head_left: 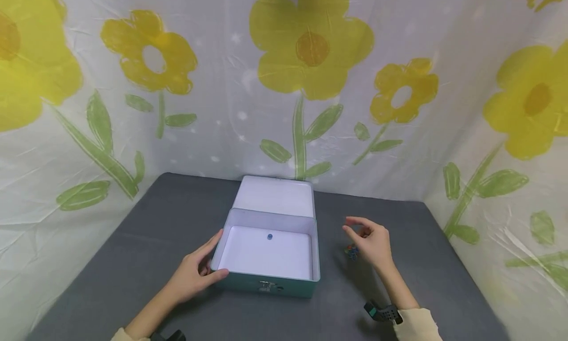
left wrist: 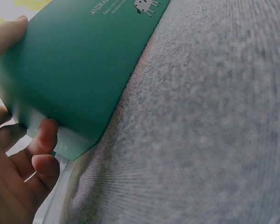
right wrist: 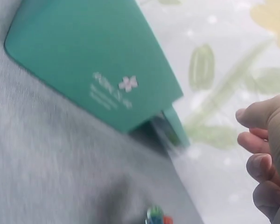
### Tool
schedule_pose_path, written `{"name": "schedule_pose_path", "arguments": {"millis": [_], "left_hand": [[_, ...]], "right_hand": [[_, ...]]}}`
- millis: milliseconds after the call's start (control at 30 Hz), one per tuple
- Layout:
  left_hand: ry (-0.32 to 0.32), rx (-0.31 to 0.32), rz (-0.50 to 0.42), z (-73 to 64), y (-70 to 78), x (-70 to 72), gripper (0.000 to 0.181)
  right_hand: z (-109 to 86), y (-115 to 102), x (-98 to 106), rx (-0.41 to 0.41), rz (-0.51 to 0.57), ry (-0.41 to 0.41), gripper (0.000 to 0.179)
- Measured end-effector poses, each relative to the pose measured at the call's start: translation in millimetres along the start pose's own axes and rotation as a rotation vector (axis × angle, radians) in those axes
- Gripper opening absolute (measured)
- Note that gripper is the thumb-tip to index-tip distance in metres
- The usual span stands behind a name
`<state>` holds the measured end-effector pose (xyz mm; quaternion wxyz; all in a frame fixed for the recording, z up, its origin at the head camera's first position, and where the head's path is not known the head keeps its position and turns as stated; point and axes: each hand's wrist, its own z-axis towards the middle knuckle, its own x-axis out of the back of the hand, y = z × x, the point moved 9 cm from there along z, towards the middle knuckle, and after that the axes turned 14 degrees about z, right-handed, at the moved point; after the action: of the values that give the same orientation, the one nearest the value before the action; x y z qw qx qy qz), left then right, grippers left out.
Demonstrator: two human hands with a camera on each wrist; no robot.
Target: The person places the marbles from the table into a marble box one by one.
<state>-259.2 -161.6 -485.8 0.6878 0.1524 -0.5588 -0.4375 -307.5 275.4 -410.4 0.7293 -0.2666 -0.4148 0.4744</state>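
A green metal box (head_left: 270,287) with a white inside stands in the middle of the table, its lid (head_left: 274,197) tipped back. On its white floor lies a small blue piece (head_left: 269,237). My left hand (head_left: 195,272) holds the box by its front left corner, thumb at the front rim and fingers along the left wall; the ring and little fingers curl loosely in the left wrist view. To the right of the box, my right hand (head_left: 370,242) hovers with thumb and forefinger bent towards each other, nothing between them. Below it lies a small multicoloured cluster (head_left: 352,252), partly hidden.
A dark grey cloth covers the table (head_left: 177,208). A white curtain (head_left: 222,133) with yellow flowers hangs behind and at both sides. On the right wrist is a black strap (head_left: 383,312). A metal clasp (head_left: 266,285) sits on the box's front.
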Motion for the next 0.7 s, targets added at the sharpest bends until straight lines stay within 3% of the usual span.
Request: {"name": "schedule_pose_path", "arguments": {"millis": [200,700], "left_hand": [[-0.003,-0.001,0.016,0.5,-0.8,-0.2,0.09],[0.0,-0.005,0.003,0.5,2.6,-0.1,0.089]], "right_hand": [[-9.2,14,21,-0.03,-0.039,0.045,0.02],[-36.4,50,39,-0.149,-0.111,0.069,0.022]]}}
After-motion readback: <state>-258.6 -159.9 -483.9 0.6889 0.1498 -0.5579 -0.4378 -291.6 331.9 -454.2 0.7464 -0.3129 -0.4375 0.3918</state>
